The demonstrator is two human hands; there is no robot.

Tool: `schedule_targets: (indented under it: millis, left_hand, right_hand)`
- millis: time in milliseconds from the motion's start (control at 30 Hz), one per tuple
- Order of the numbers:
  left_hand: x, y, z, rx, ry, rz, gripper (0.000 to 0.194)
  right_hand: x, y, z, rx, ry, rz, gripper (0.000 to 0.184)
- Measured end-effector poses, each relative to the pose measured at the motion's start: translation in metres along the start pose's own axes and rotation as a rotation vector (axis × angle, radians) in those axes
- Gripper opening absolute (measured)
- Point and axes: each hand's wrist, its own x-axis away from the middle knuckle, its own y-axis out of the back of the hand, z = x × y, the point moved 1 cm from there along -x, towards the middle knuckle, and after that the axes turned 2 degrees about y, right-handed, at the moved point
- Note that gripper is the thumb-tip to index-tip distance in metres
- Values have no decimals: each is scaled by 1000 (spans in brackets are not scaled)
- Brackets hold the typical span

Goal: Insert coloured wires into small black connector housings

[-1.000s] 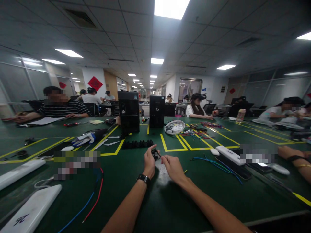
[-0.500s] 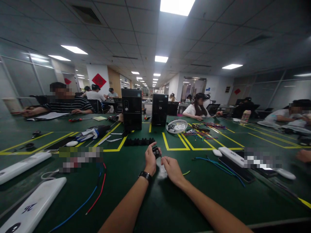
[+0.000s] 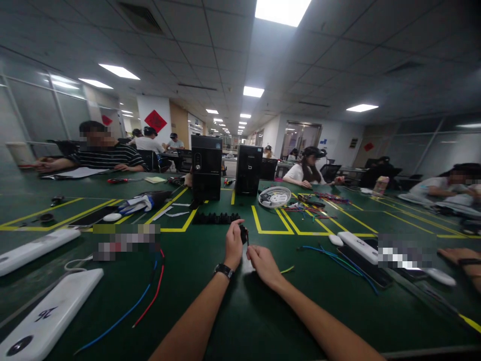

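Near the middle of the green table [image 3: 240, 321], my left hand [image 3: 233, 248] is closed around a small black block-like part [image 3: 244, 233], mostly hidden by the fingers. A dark band sits on that wrist. Just below the part, my right hand [image 3: 263, 263] is pinched, its fingertips close to it. A thin dark line shows between the fingertips and the part, too small to name. Beyond my left hand lies a ridged black strip [image 3: 216, 218]. A short yellow-green wire [image 3: 287, 269] rests beside my right hand.
Blue and red wires [image 3: 160, 286] lie on the left by a white power bank-like case [image 3: 56, 316]. Blue-green wires [image 3: 349, 265] are on the right. Two black computer towers [image 3: 206, 173] and a white basket [image 3: 275, 197] stand farther back. A co-worker's hand [image 3: 456, 255] rests far right.
The black part has turned in my left hand and shows less. My right hand has shifted slightly left and down. A co-worker's hand at the far right has come farther into view.
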Motion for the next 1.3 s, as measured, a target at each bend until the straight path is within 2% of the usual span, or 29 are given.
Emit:
schedule_targets:
  millis: [67, 100, 200, 333, 467, 533, 600, 667, 767, 900, 1000, 1167, 1300]
  left_hand:
    - [-4, 7, -2, -63, -63, 24, 39]
    - [-6, 10, -1, -50, -44, 17, 38]
    - [-12, 14, 5, 135, 171, -24, 39]
    - [-7, 4, 13, 376, 459, 86, 39]
    - [6, -7, 17, 291, 579, 120, 41]
    - [9, -10, 18, 239, 557, 118, 41]
    - [8, -10, 18, 186, 499, 142, 42]
    - [5, -8, 18, 33, 404, 148, 42]
    - [-6, 3, 17, -204, 262, 102, 35]
    - [-27, 28, 18, -432, 68, -53, 25]
    - [-43, 48, 19, -696, -64, -201, 23]
    - [-69, 73, 16, -923, -91, -441, 21]
    - [-92, 90, 16, -1071, -116, -552, 22]
  right_hand:
    - [1, 2, 6, -132, 5, -34, 36]
    - [2, 5, 9, -201, 11, -72, 37]
    - [2, 17, 13, -254, 27, -178, 38]
    - [-3, 28, 3, 97, 96, -236, 35]
    - [-9, 27, -5, 310, 282, -174, 18]
    - [-13, 24, -9, 343, 355, -81, 37]
    - [-19, 21, -15, 357, 378, 14, 46]
    - [-28, 22, -25, 359, 378, 67, 44]
    - [-48, 29, -46, 393, 363, 55, 36]
    - [-80, 37, -79, 562, 252, 45, 13]
    - [-106, 35, -97, 639, 203, 39, 8]
    - [-144, 20, -111, 692, 149, 26, 9]
    - [-161, 13, -116, 710, 136, 28, 16]
